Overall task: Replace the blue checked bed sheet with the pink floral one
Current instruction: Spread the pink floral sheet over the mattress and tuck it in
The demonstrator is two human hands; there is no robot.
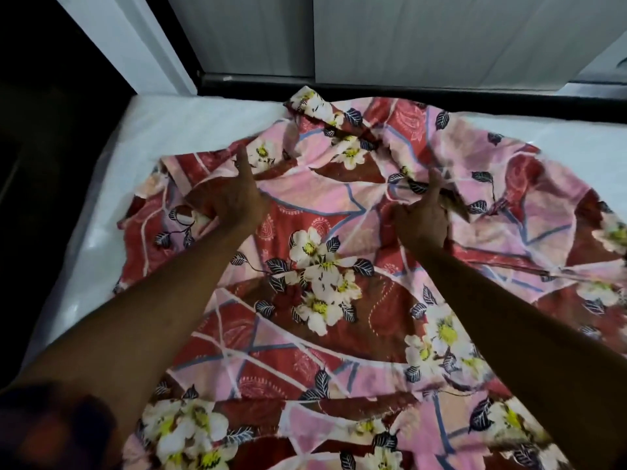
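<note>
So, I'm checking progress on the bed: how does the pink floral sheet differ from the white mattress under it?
The pink floral sheet is patterned with flowers and leaves; the mattress is plain white. The sheet lies bunched and creased; the mattress looks flat. The left hand and right hand grip the sheet, not the mattress.

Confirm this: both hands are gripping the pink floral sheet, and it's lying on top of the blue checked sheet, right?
Not quite. In the head view the left hand and right hand do grip the pink floral sheet, but it lies on a white mattress, not on another sheet.
</note>
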